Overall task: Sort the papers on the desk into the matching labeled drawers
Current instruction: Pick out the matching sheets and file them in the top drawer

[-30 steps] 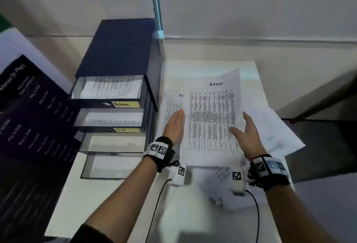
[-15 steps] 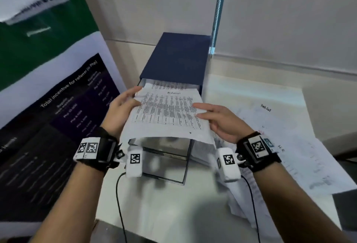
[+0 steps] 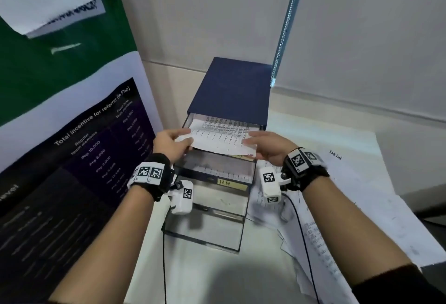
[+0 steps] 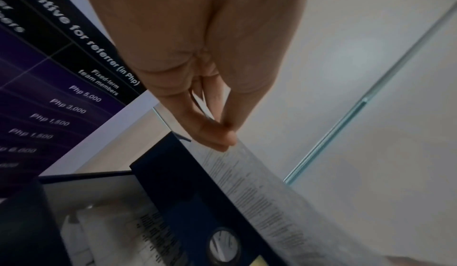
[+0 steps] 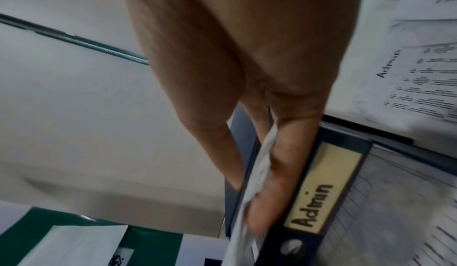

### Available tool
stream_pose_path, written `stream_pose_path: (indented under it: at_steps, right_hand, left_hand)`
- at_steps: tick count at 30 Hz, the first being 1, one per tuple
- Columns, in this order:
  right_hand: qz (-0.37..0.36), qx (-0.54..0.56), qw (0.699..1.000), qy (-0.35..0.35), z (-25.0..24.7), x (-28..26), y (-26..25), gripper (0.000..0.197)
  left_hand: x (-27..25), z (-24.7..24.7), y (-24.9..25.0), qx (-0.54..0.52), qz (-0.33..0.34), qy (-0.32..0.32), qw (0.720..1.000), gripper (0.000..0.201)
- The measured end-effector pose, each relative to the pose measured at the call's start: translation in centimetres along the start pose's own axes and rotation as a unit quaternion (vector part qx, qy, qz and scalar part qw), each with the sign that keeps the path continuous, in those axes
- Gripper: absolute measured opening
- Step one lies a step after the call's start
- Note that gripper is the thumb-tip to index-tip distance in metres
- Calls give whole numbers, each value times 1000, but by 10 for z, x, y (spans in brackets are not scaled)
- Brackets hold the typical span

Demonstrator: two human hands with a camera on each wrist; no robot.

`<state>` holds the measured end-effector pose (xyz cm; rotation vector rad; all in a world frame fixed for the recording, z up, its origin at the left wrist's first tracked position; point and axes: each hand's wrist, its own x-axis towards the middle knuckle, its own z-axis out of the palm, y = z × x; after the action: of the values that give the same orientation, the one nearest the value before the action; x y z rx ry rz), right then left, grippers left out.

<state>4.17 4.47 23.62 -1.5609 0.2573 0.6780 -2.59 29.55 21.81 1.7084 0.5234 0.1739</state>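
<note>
printed white paper sheet mid-frame, half inside top Admin-labelled dark blue drawer | left hand grip pinched left edge, right hand grip pinched right edge | judged light, floppy, creases easily; best held at both side edges

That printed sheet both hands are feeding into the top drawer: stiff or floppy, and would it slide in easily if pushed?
Probably floppy: the printed sheet bows between the left hand and right hand, each pinching an edge. Likely very light, since a fingertip grip carries it. Pushed from one end it may buckle rather than slide, because the top drawer already holds paper.
</note>
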Motion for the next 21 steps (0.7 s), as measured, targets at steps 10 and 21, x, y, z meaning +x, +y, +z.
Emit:
stream_pose_path:
  at_steps: [10,21]
  right_hand:
    - [-29,-133,988,74,1,37,-13,46]
    - [-83,-337,933,92,-11,50,-10,31]
  left_hand:
    - [59,54,3,452,248,-58,855,34]
    - [113,100,-13,532,150,-254,794,50]
